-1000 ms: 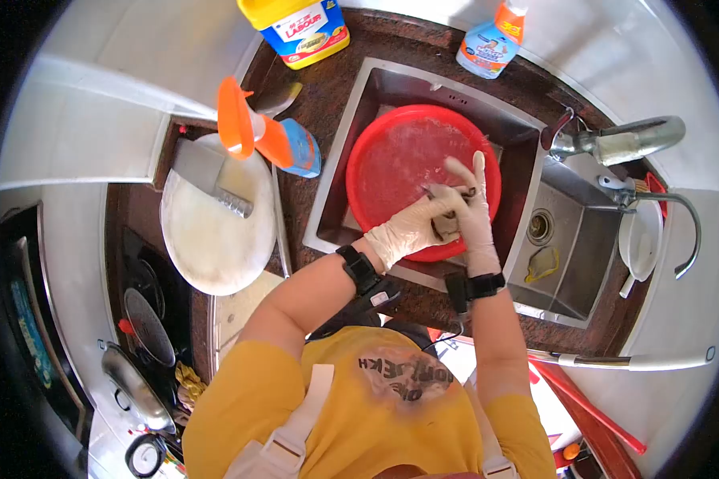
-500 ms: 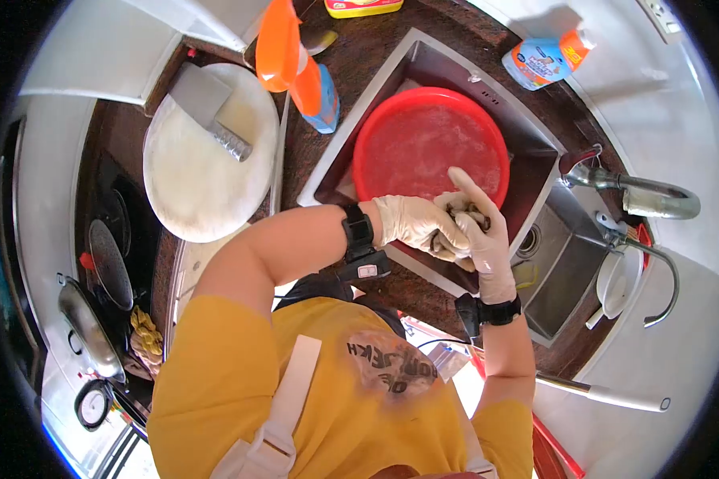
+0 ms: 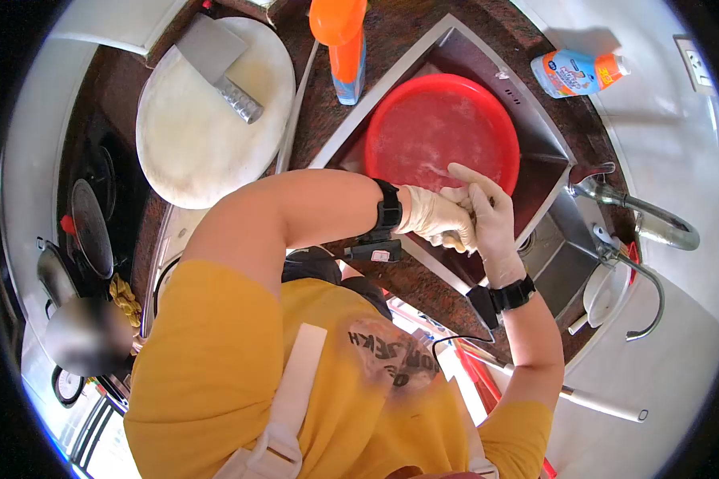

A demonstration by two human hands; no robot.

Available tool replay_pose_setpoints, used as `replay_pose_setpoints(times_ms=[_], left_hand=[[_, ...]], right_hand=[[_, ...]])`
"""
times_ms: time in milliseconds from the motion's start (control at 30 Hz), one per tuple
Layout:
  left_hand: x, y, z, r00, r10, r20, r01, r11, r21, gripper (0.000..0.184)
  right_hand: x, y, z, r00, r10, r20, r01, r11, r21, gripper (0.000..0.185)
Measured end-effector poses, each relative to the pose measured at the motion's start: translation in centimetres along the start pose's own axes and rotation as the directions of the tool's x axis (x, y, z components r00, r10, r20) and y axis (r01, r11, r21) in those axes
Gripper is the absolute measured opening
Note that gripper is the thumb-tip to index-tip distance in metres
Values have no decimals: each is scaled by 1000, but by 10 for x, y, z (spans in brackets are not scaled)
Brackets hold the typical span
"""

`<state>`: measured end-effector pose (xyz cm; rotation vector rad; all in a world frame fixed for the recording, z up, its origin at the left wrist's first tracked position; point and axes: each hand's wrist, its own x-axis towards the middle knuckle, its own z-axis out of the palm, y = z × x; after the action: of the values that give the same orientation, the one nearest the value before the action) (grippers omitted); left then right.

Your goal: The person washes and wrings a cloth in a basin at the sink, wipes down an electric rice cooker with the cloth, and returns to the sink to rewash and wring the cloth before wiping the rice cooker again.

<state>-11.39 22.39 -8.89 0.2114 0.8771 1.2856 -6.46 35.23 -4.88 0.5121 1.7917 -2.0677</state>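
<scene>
My left hand [image 3: 439, 217], in a thin pale glove, is closed and pressed against my right hand [image 3: 494, 231], gloved the same way. Between them a small dark thing [image 3: 473, 205] shows only in part, and its kind cannot be made out. My right fingers curl around it, with one finger stretched out over the basin. Both hands are above the near edge of a red plastic basin [image 3: 443, 132], which has cloudy liquid in it and stands in the left bowl of a steel sink [image 3: 551, 152].
A cleaver [image 3: 216, 52] lies on a round white chopping board [image 3: 204, 152] at left. An orange-topped spray bottle [image 3: 346, 60] stands beside the sink, a blue bottle [image 3: 575, 73] behind it. Taps [image 3: 639, 207] and a white strainer-like vessel [image 3: 607, 291] are at right. Pans [image 3: 92, 227] sit far left.
The view has shifted. My hands have closed more tightly together, so the dark pieces visible between them earlier are now mostly covered. My left forearm is raised higher.
</scene>
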Motion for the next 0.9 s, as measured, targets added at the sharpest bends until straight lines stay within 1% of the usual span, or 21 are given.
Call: replay_pose_setpoints(times_ms=[33, 67, 100, 133, 200, 233, 300, 333, 367, 433, 467, 500, 567, 600, 633, 667, 700, 767, 800, 833, 900], left_hand=[[3, -7, -3, 1000, 2, 3, -2, 1000, -6, 13], [5, -14, -6, 999, 45, -25, -45, 999, 4, 13], [6, -18, -7, 995, 88, -51, -88, 996, 15, 15], [6, -22, -7, 995, 92, -49, -92, 996, 12, 15], [9, -32, -6, 977, 178, -115, -175, 984, 34, 21], [16, -44, -8, 977, 179, -112, -177, 984, 29, 21], [19, -60, -9, 942, 221, -253, -139, 942, 306, 25], [18, -64, -9, 916, 235, -324, -143, 948, 285, 28], [16, -68, -7, 915, 235, -328, -142, 949, 283, 28], [19, -72, -1, 763, 531, -368, -258, 773, 579, 32], [47, -99, -13, 716, 637, -285, -413, 716, 563, 16], [57, -106, -18, 711, 641, -289, -414, 714, 565, 16], [61, -112, -24, 708, 657, -259, -334, 635, 697, 27], [50, -108, -19, 700, 661, -272, -329, 635, 699, 27], [33, -95, -9, 683, 660, -311, -231, 600, 766, 27], [22, -91, 0, 665, 659, -351, -126, 563, 817, 27], [25, -96, -1, 660, 659, -362, -121, 568, 814, 27], [36, -101, -11, 707, 602, -371, 59, 472, 879, 37], [33, -96, -5, 720, 562, -407, 25, 565, 825, 43], [27, -90, 2, 719, 562, -410, 31, 563, 826, 43], [18, -85, 16, 644, 529, -552, 196, 584, 788, 38]], right_hand=[[1, 0, 3, 999, 30, -42, -31, 1000, -5, 34], [3, 3, 4, 998, 35, -43, -35, 999, -10, 34], [5, 9, 5, 997, 12, -76, -18, 996, -84, 32], [8, 14, 6, 994, -15, -107, -2, 988, -157, 31], [12, 20, 12, 993, -20, -120, 2, 989, -150, 30], [14, 26, 16, 990, -26, -136, 7, 991, -136, 29], [21, 42, 21, 993, -33, -115, 20, 994, -109, 28], [22, 44, 21, 992, -54, -115, 35, 986, -165, 28], [22, 46, 23, 991, -75, -115, 49, 974, -219, 28], [20, 47, 27, 988, -88, -123, 58, 971, -232, 27], [22, 50, 26, 984, -128, -126, 89, 956, -281, 28], [21, 52, 26, 978, -167, -124, 119, 938, -327, 30], [17, 46, 31, 979, -161, -123, 109, 931, -349, 30], [16, 45, 33, 980, -151, -133, 93, 925, -369, 30], [16, 46, 34, 982, -151, -116, 98, 923, -371, 30], [17, 48, 35, 971, -207, -123, 149, 917, -369, 30], [15, 52, 35, 956, -262, -136, 197, 910, -366, 30], [7, 50, 38, 957, -253, -144, 192, 919, -344, 30], [6, 51, 37, 950, -267, -160, 203, 921, -331, 30], [5, 53, 35, 944, -279, -177, 213, 924, -319, 30], [5, 62, 28, 945, -272, -181, 209, 929, -305, 27]])
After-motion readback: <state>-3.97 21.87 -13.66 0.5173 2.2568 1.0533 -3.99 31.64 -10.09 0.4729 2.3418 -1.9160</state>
